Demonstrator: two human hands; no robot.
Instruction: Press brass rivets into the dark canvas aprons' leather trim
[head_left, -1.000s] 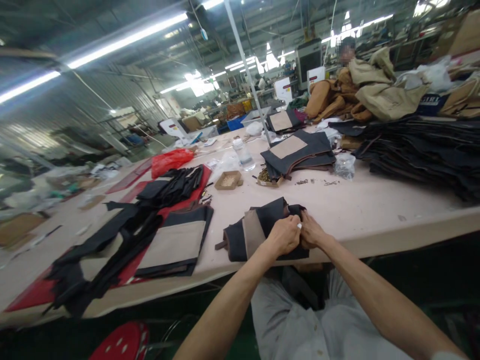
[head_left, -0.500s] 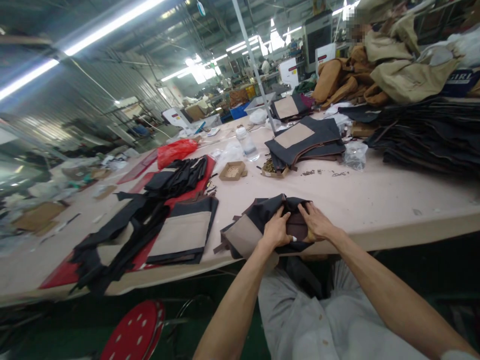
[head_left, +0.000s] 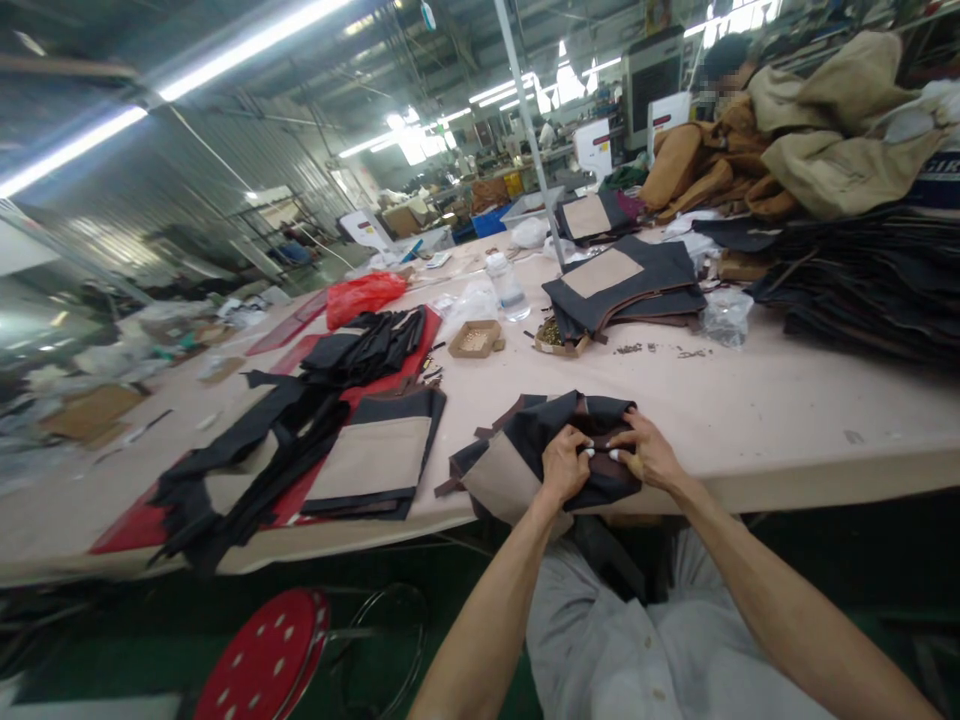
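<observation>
Fingers (head_left: 576, 438) of left hand (head_left: 564, 466) and right hand (head_left: 651, 452) pinch dark cloth (head_left: 538, 427), folded panels (head_left: 371, 458) alongside, cardboard tray (head_left: 474, 354) beyond.

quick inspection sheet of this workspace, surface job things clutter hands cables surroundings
Surface: pale table, with small dark marks and scraps.
Job's things: dark fabric piece with a beige panel, bunched at the near edge; folded dark-and-beige stack to its left.
Clutter: water bottle, small open box, box of brass-coloured bits, clear plastic bag, red plastic bag.
Hands: left hand and right hand both grip the dark fabric piece; something white on each thumb.
Cables: thin pale line at upper left, perhaps a cord; no others told apart.
Surroundings: red stool at lower left; another person beyond the table, partly hidden; ceiling lights lit.
</observation>
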